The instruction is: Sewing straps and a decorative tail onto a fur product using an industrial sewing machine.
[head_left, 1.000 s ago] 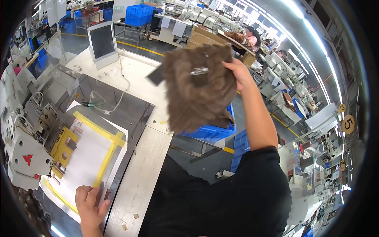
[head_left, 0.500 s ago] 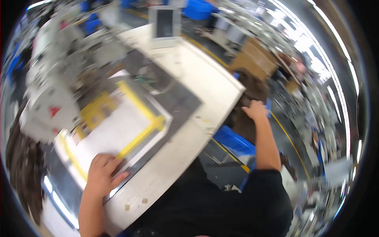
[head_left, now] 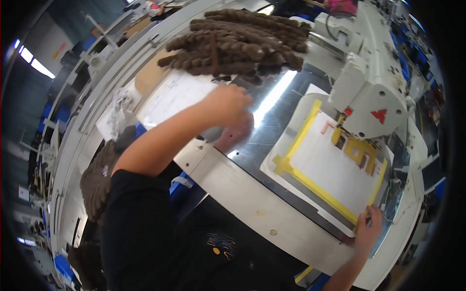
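My left hand [head_left: 227, 105] hovers above the shiny metal table plate [head_left: 264, 128], just short of a stack of brown fluffy fabric pieces [head_left: 238, 46] tied with a brown band. Its fingers bend downward, their tips blurred and hidden; nothing visible hangs from it. At the near right corner of a flat template [head_left: 310, 180], edged in yellow tape around a white sheet, my right hand [head_left: 370, 227] rests with thumb and fingers apart. Cut-out yellow shapes [head_left: 357, 151] lie along the template's far side, under the white sewing machine head [head_left: 371, 99].
A paper with markings [head_left: 177, 94] lies left of the plate, beside crumpled clear plastic [head_left: 121, 109]. More brown fabric [head_left: 99, 182] sits low at the left. The white table edge [head_left: 242, 186] runs in front of my body. Thin wires [head_left: 392, 186] lie right of the template.
My view has swung left, bringing the fabric stack into sight. My left hand has left the template and moved toward the stack. My right hand has gone from the brown fabric to the template's corner.
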`<state>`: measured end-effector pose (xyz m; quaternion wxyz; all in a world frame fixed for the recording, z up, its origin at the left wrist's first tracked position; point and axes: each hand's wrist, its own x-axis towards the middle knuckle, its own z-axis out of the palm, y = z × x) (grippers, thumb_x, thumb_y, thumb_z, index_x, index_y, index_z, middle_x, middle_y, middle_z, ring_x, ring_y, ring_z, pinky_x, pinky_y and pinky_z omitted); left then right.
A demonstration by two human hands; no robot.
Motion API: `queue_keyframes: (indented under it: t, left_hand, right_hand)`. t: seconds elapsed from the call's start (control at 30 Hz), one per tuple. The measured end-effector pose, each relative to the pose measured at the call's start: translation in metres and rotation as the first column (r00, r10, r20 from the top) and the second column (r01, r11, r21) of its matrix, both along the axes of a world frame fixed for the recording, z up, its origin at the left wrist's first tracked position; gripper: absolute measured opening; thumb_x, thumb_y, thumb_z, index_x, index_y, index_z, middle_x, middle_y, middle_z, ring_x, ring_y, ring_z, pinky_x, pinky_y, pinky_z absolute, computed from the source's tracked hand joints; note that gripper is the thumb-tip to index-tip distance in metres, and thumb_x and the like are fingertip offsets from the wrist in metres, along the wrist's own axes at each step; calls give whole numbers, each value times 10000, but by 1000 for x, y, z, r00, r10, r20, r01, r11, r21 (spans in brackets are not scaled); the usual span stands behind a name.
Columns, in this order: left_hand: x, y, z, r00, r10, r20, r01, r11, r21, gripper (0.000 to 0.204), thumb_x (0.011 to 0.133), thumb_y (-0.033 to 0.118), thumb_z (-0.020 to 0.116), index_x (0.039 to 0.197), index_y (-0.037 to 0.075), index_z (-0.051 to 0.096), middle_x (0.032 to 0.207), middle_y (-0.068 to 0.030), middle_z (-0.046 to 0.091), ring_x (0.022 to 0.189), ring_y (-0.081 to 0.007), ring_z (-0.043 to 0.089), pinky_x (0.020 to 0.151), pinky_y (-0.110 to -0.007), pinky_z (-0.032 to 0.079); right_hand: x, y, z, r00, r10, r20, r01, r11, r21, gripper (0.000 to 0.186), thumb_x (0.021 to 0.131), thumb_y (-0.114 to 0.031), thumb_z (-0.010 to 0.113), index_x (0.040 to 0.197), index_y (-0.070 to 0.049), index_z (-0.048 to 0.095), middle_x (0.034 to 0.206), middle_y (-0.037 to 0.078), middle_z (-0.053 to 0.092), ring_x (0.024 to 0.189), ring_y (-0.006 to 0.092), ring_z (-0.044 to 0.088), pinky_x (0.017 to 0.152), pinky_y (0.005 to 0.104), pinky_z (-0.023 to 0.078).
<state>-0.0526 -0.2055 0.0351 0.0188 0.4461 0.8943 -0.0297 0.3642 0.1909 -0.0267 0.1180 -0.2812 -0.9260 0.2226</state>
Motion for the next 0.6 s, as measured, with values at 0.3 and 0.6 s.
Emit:
queue_keyframes:
  t: [0.3,0.6]
  left_hand:
    - [-40,-408,-3,613,783,-107,-784,587,-202,364,936,305,557,1086,51,770,1092,-217,744,1044,-401,701,929,-484,547]
    - [66,-486,-19,229,946,229,-967,247,-56,524,712,87,629,1220,111,758,1131,-185,761,1084,-303,711,960,-393,544]
  right_hand:
    - [-2,2,-6,1000,2,27,-5,993,121,331,1012,-120,592,1326,-21,621,1454,169,552,1359,344,508,1147,437,377]
    - [9,7,-24,1000,10,1,-11,996,88,328,1029,-132,575,1332,-9,606,1459,170,542,1359,342,507,1146,433,382]
